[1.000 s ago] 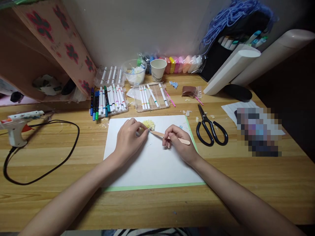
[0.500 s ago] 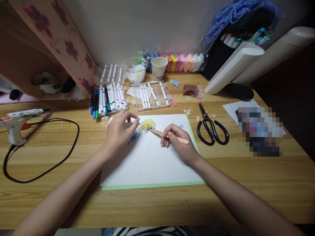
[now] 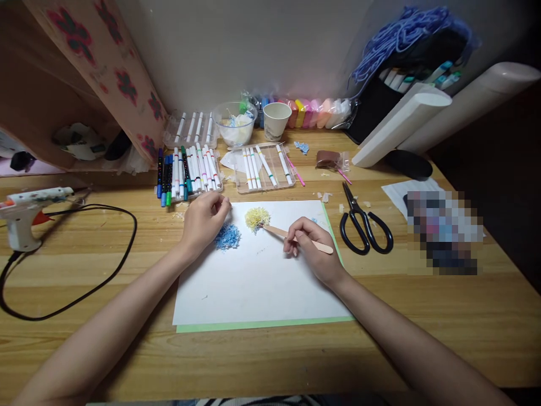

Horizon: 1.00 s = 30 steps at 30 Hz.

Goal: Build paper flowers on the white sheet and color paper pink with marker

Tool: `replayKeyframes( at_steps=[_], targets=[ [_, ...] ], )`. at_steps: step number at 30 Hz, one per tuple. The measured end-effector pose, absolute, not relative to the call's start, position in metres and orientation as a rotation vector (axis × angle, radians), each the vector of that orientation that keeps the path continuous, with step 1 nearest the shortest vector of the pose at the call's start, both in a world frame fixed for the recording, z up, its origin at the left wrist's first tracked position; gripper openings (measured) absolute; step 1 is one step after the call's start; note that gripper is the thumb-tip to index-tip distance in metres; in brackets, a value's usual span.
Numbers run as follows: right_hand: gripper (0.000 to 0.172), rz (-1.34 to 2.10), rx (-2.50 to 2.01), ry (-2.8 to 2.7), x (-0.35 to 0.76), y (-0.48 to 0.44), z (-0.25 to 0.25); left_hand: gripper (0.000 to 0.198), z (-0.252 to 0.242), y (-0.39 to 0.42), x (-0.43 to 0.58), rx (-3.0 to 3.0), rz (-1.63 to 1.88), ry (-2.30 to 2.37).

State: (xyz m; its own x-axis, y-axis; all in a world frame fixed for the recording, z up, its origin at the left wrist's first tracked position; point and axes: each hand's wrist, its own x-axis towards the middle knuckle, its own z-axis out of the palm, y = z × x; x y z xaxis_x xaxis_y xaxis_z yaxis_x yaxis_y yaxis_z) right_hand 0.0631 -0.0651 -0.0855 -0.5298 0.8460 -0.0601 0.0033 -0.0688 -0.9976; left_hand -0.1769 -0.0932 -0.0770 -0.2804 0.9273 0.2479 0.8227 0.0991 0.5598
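Observation:
My right hand grips a flat wooden craft stick, with its tip touching the lower edge of a round yellow tuft of paper shreds. Left of that tuft, my left hand is closed, thumb against the curled fingers; whether anything is pinched there is hidden. Just beside its fingers lies a blue tuft of paper shreds. Both tufts are on a white sheet of paper, with a green sheet showing from beneath it.
Black-handled scissors lie right of the paper. At the left is a glue gun with a looping cord. Markers, a clear bowl and a paper cup stand behind. A blurred object lies far right.
My left hand has drawn back from the yellow tuft and its thumb and fingers have closed together, uncovering more of the blue tuft. The craft stick's tip stays at the yellow tuft.

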Motion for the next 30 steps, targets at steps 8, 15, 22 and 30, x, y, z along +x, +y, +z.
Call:
replayKeyframes(
  at_steps=[8,15,22,30],
  targets=[
    [0.017,1.694,-0.889,-1.635,0.0642,-0.0671,-0.0858,0.026,-0.0799,-0.0934,-0.1790,1.692,0.990,2.161],
    [0.018,1.703,-0.892,-1.649,0.0625,-0.0663,-0.0880,0.025,-0.0799,-0.0942,-0.1789,1.683,1.001,2.153],
    [0.017,1.672,-0.900,-1.641,0.0632,-0.0668,-0.0879,0.025,-0.0811,-0.0945,-0.1791,1.687,0.993,2.159],
    [0.017,1.674,-0.894,-1.621,0.0625,-0.0663,-0.0892,0.026,-0.0791,-0.0940,-0.1786,1.676,0.977,2.162]
  ],
)
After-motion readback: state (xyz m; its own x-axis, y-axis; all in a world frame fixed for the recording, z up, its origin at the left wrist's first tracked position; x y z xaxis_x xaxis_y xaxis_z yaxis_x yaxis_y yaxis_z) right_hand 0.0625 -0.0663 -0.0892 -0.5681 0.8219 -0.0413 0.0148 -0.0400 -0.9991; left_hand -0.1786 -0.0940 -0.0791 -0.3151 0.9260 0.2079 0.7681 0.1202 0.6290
